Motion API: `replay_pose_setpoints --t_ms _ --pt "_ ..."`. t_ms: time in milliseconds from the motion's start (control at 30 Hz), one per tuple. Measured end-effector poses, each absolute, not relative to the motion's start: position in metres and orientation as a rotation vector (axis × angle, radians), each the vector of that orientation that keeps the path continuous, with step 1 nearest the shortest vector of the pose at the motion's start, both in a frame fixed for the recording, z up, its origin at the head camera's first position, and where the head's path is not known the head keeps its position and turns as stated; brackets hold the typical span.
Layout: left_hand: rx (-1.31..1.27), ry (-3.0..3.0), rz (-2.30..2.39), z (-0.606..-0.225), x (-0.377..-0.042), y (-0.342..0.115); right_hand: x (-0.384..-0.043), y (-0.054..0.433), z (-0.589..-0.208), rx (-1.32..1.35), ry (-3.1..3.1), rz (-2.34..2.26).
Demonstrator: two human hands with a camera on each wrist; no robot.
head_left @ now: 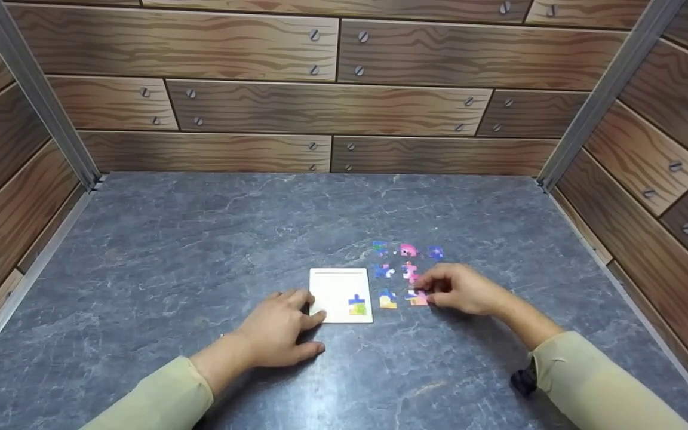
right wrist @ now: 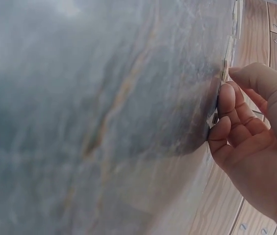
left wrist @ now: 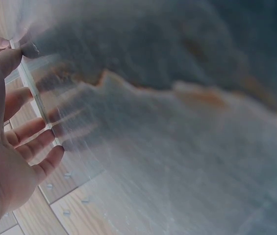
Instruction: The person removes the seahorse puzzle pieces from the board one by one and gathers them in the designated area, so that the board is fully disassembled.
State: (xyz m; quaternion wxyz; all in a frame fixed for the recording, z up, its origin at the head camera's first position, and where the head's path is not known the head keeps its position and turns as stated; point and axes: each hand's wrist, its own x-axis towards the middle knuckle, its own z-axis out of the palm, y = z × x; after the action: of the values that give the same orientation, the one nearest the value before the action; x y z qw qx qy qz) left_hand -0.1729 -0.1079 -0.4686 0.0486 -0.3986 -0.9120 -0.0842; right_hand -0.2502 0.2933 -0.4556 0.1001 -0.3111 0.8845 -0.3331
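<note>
A white square puzzle tray (head_left: 329,292) lies on the table, with one yellow-green and blue jigsaw piece (head_left: 357,306) at its lower right. My left hand (head_left: 281,325) rests at the tray's left edge, fingers extended, one fingertip on its surface. In the left wrist view the fingers (left wrist: 23,129) reach along the tray's thin edge. With bent fingers, my right hand (head_left: 466,289) pinches a pink and orange jigsaw piece (head_left: 417,298) at table level. The right wrist view shows the thumb and fingers (right wrist: 226,100) close together at the piece's edge.
Several loose jigsaw pieces lie in rows right of the tray, among them a pink one (head_left: 408,250), a blue one (head_left: 435,252) and a yellow-blue one (head_left: 387,299). Wood-patterned walls (head_left: 248,107) enclose the grey marbled table (head_left: 200,239) at the back and sides.
</note>
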Motion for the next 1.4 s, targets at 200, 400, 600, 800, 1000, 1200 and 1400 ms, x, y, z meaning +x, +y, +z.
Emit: replay_pose_setpoints --t_ms 200,400,600,800,1000,1200,1400 --pt "-1.218 -2.787 -0.258 -0.469 -0.173 -0.108 -0.25 0.289 -0.447 -0.898 2.609 -0.969" --pt "-1.213 -2.809 -0.259 -0.469 -0.174 -0.108 -0.252 0.278 -0.437 -0.919 2.619 -0.97" --pt "-1.216 -2.816 -0.269 -0.469 -0.174 -0.107 -0.253 0.258 -0.43 -0.912 2.61 -0.975" --pt "-1.211 -2.82 -0.269 -0.469 -0.174 -0.107 -0.254 0.235 -0.427 -0.932 2.578 -0.991" --pt "-1.2 -2.829 -0.257 -0.468 -0.173 -0.108 -0.256 0.212 -0.43 -1.089 2.571 -0.979" --pt "-1.203 -2.818 -0.246 -0.468 -0.173 -0.108 -0.256 0.193 -0.436 -1.146 2.578 -0.888" --pt "-1.201 -2.805 -0.225 -0.469 -0.174 -0.108 -0.254 0.184 -0.442 -1.144 2.605 -0.809"
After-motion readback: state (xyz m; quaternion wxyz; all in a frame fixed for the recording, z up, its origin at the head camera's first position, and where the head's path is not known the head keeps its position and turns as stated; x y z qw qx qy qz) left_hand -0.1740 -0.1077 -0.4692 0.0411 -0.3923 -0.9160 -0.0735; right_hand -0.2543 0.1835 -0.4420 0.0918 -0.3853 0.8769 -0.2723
